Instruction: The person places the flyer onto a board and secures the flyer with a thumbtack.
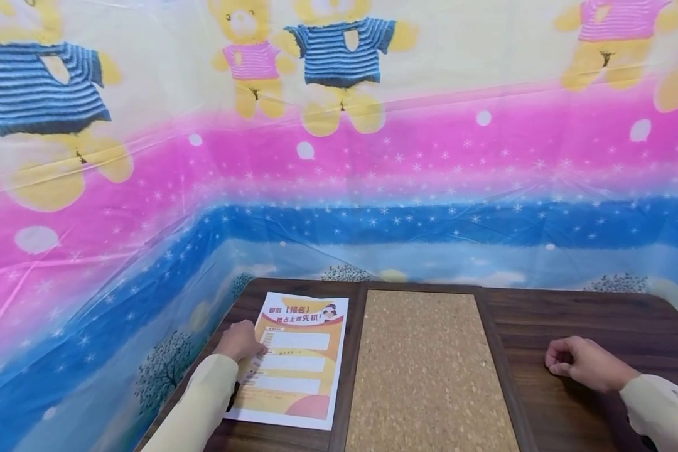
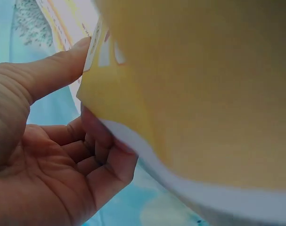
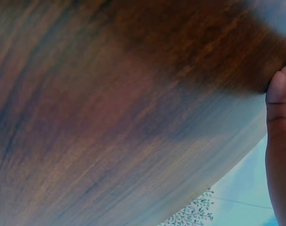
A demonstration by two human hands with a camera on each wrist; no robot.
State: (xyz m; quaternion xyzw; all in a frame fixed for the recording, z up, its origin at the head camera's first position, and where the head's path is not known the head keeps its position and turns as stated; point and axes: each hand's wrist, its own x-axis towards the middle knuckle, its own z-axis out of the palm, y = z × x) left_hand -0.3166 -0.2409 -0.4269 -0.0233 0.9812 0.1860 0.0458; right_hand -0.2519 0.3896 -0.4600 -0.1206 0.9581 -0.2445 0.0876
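Note:
A printed flyer (image 1: 302, 363), white-edged with orange, yellow and red areas and three white boxes, lies on the left part of the dark wooden table. At its left edge my left hand (image 1: 240, 341) pinches the paper. The left wrist view has the thumb on one face of the flyer (image 2: 110, 84) and the fingers of my left hand (image 2: 62, 155) curled behind it. My right hand (image 1: 590, 364) is over the table's right part, fingers loosely curled, with nothing visible in it. Only part of this right hand (image 3: 279, 127) shows in the right wrist view.
A cork board panel (image 1: 429, 370) takes up the middle of the dark wooden table (image 1: 520, 326), right of the flyer. Behind and to the left hangs a printed cloth (image 1: 429, 150) with bears, a pink band and a blue band.

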